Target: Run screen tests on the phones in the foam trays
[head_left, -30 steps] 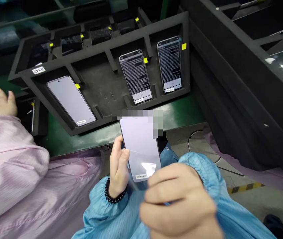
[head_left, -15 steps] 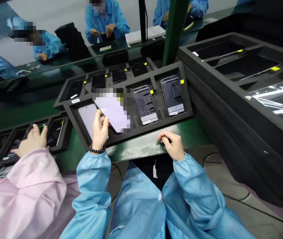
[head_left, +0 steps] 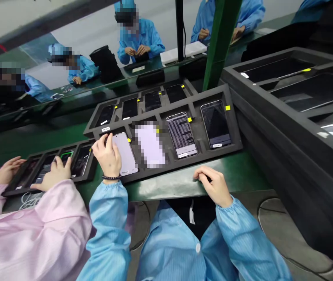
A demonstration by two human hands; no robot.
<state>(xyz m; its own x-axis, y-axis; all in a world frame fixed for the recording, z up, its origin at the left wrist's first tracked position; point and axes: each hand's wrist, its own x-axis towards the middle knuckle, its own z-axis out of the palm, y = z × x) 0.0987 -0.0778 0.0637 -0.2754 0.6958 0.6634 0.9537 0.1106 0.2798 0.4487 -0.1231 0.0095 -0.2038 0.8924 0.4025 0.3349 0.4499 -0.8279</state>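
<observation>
Green workbench (head_left: 237, 168) carries a black tray (head_left: 184, 166) with a phone (head_left: 125, 154) in it, slippery fragile glass best taken by long edges; left hand (head_left: 106, 158) touches it, grip unclear, right hand (head_left: 213, 186) rests loose.

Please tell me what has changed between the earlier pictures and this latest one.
The left hand has let go of the pale phone, which now lies in the second slot of the tray, and has moved left onto the phone in the first slot. The right hand has come down to rest on the green bench edge. The far-right phone has gone dark. The tray stayed in place.
</observation>
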